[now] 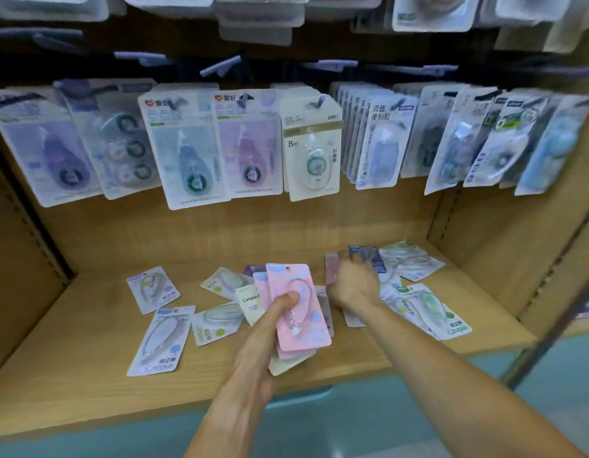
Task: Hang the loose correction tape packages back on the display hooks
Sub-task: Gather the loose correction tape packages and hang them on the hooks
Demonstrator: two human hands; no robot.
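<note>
On the wooden shelf [88,342], head view, you have the gathering stage under way and, as far as this view shows, the hanging not yet begun.

Held: your left hand [270,328] clamps a fanned stack of packages, thumb pressed across the top pink correction tape package [299,309], fingers curled beneath.

Reaching: your right hand [354,282] sits over the right-hand cluster of loose packages [415,302], fingers curled down among them; motion blur hides whether they pinch one, so I cannot tell the grip.

Outstanding: several loose packages lie flat, among them a white Campus package [160,342] at front left and another [152,287] behind it, well apart from your hands.

Destination: display hooks [220,66] run along the dark back rail; most carry hanging stock [187,147], so free hooks look few.

Obstruction, by judgement: the hanging rows overlap closely and dangle above the shelf, crowding any approach to the rail.
</note>
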